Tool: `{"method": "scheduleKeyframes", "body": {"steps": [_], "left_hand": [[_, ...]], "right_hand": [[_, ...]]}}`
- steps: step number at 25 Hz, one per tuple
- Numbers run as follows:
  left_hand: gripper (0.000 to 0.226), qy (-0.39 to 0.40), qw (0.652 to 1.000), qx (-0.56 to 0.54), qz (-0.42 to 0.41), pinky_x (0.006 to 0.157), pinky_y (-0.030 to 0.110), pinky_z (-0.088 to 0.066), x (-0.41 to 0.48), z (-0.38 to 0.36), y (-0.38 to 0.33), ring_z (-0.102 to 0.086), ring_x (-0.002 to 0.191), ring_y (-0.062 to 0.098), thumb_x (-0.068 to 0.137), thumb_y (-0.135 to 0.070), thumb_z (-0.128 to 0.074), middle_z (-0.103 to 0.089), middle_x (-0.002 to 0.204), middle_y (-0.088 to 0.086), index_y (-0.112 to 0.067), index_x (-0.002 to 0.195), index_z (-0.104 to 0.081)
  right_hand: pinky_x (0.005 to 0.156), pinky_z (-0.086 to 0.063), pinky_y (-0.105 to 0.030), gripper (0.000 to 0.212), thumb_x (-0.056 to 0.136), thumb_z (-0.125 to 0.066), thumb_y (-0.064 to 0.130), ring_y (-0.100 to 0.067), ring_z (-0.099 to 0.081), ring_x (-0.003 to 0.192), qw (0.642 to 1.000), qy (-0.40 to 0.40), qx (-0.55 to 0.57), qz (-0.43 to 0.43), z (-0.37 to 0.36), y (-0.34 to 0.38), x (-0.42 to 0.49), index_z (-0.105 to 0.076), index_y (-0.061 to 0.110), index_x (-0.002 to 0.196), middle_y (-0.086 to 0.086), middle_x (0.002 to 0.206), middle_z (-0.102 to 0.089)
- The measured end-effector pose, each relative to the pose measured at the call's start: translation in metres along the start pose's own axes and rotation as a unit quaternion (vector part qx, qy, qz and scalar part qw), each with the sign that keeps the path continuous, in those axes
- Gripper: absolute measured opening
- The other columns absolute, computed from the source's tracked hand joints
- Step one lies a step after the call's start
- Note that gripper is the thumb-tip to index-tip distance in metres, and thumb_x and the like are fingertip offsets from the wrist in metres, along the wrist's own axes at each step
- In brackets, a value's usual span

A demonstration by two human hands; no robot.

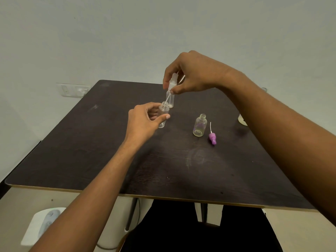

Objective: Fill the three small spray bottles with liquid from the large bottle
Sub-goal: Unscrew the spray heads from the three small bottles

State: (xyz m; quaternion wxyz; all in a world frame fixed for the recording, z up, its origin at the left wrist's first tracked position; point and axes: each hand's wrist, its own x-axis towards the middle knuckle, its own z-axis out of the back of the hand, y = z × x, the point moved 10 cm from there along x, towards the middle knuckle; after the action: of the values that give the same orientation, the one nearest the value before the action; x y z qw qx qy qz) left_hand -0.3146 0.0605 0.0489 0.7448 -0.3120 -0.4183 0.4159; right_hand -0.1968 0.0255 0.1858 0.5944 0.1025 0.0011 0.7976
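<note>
My left hand (145, 120) grips a small clear bottle (163, 115) with its neck open. My right hand (190, 73) pinches a white spray head (172, 83) just above it, its thin tube reaching down toward the open neck. Behind them stands another small clear bottle (171, 101). A third clear bottle (200, 125) stands uncapped to the right, with its purple spray head (212, 138) lying on the table beside it. Part of a pale object (242, 120), perhaps the large bottle, shows behind my right forearm.
The dark wooden table (127, 160) stands against a pale wall with a socket plate (72, 90) at the left. A white device (43, 224) lies on the floor at the lower left. My dark-clothed lap is under the near table edge.
</note>
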Motion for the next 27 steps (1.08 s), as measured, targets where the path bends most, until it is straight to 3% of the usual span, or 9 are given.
{"method": "scheduleKeyframes", "body": {"steps": [6, 10, 16, 22, 27], "left_hand": [[0.041, 0.004, 1.000, -0.012, 0.016, 0.083, 0.006, -0.055, -0.002, -0.004, 0.013, -0.072, 0.090, -0.008, 0.080, -0.032, -0.091, -0.077, 0.098, -0.015, -0.024, 0.118, -0.078], [0.041, 0.009, 0.999, -0.009, 0.030, 0.085, 0.009, -0.057, -0.002, -0.006, 0.023, -0.072, 0.093, -0.007, 0.080, -0.031, -0.091, -0.078, 0.102, -0.014, -0.024, 0.118, -0.077], [0.038, 0.021, 0.999, -0.012, 0.041, 0.082, 0.006, -0.054, -0.001, -0.015, 0.028, -0.071, 0.093, -0.010, 0.081, -0.032, -0.091, -0.077, 0.102, -0.017, -0.027, 0.116, -0.076], [0.041, 0.045, 0.998, -0.009, 0.040, 0.086, 0.016, -0.058, -0.001, -0.035, 0.031, -0.073, 0.094, -0.003, 0.080, -0.032, -0.091, -0.079, 0.106, -0.011, -0.024, 0.117, -0.075], [0.042, 0.060, 0.997, -0.007, 0.043, 0.090, 0.023, -0.060, -0.001, -0.048, 0.036, -0.074, 0.095, -0.001, 0.080, -0.030, -0.091, -0.079, 0.105, -0.010, -0.023, 0.118, -0.075]], "right_hand": [[0.074, -0.053, -0.017, 0.016, 0.094, -0.072, 0.026, -0.008, -0.072, 0.091, 0.998, -0.043, 0.031, -0.026, 0.022, -0.010, -0.015, -0.081, 0.031, 0.106, 0.009, 0.102, -0.076], [0.071, -0.046, -0.005, 0.019, 0.090, -0.074, 0.024, 0.001, -0.069, 0.089, 0.989, -0.101, 0.065, -0.085, 0.025, -0.029, -0.040, -0.081, 0.031, 0.106, 0.018, 0.093, -0.071], [0.082, -0.062, -0.021, 0.016, 0.084, -0.081, 0.020, -0.002, -0.073, 0.082, 0.955, -0.153, 0.116, -0.225, -0.037, -0.056, -0.086, -0.084, 0.023, 0.099, 0.006, 0.087, -0.078], [0.083, -0.063, -0.031, 0.013, 0.083, -0.087, 0.034, -0.010, -0.071, 0.087, 0.939, -0.126, 0.121, -0.295, -0.131, -0.062, -0.098, -0.081, 0.024, 0.090, 0.007, 0.083, -0.074], [0.079, -0.058, -0.027, 0.012, 0.084, -0.086, 0.030, -0.009, -0.068, 0.083, 0.930, -0.130, 0.135, -0.315, -0.169, -0.064, -0.094, -0.078, 0.022, 0.082, 0.009, 0.077, -0.071]]}}
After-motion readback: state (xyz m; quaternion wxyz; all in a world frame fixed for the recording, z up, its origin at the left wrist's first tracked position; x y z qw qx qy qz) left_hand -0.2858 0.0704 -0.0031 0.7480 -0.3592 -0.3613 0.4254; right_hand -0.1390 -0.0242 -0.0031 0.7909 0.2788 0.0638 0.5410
